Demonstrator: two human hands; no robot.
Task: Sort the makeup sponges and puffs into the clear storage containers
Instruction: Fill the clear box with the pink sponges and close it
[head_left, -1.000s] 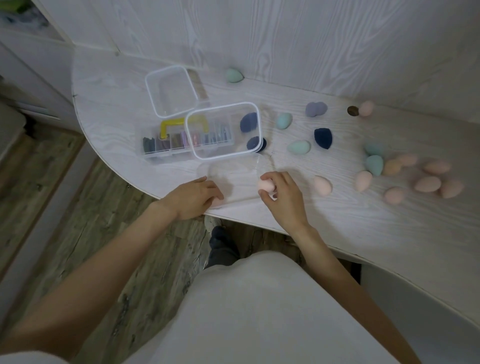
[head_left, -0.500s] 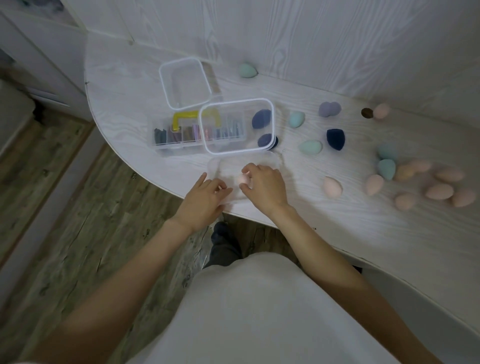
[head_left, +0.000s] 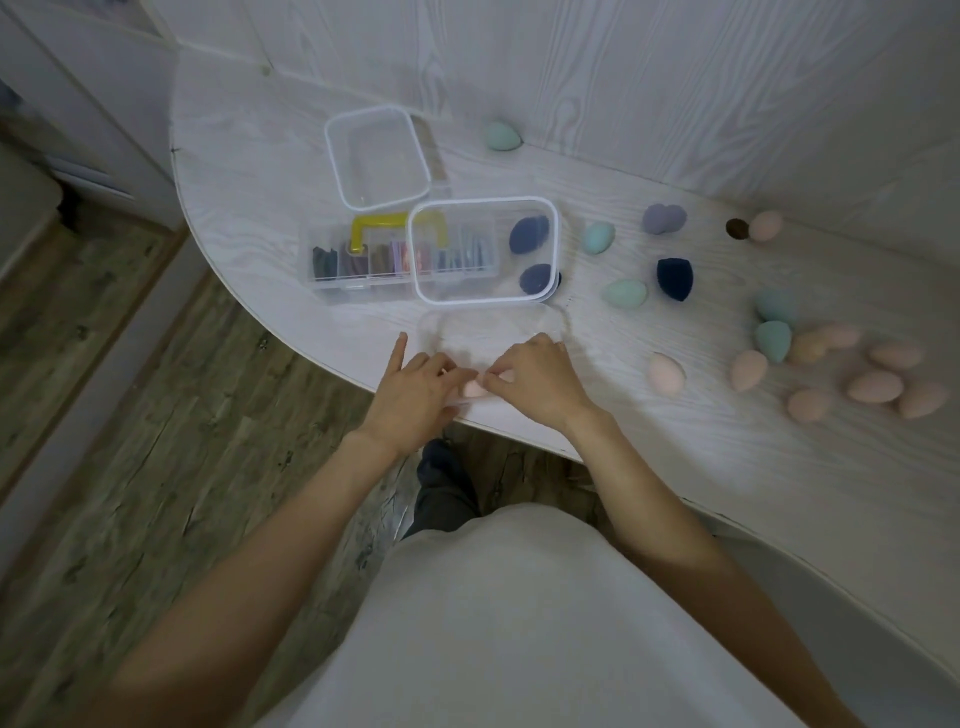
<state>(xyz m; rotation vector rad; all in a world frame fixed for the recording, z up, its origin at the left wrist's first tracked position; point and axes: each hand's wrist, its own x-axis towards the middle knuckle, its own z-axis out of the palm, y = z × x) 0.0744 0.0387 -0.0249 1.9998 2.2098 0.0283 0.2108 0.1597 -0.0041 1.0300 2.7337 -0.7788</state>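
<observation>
A pink sponge (head_left: 474, 389) sits low in the near clear container (head_left: 498, 318) at the table's front edge, pinched by my right hand (head_left: 537, 382). My left hand (head_left: 415, 397) holds that container's left side, index finger stretched out, its other fingers touching the sponge. Behind it, a white-rimmed clear container (head_left: 551, 218) holds two dark blue sponges (head_left: 529, 234). A third clear container (head_left: 332, 156) stands further back. Loose sponges lie to the right: mint (head_left: 625, 294), navy (head_left: 674, 279), purple (head_left: 663, 218), teal (head_left: 773, 340), and several pink ones (head_left: 875, 387).
A clear organiser box with a yellow handle (head_left: 358, 270) lies partly under the white-rimmed container. One mint sponge (head_left: 503, 136) rests against the back wall. The curved table edge (head_left: 311, 343) runs just under my hands, with wood floor below.
My right hand has carried the pink sponge leftward and down into the near container, meeting my left hand. The view has shifted, so the table appears further right.
</observation>
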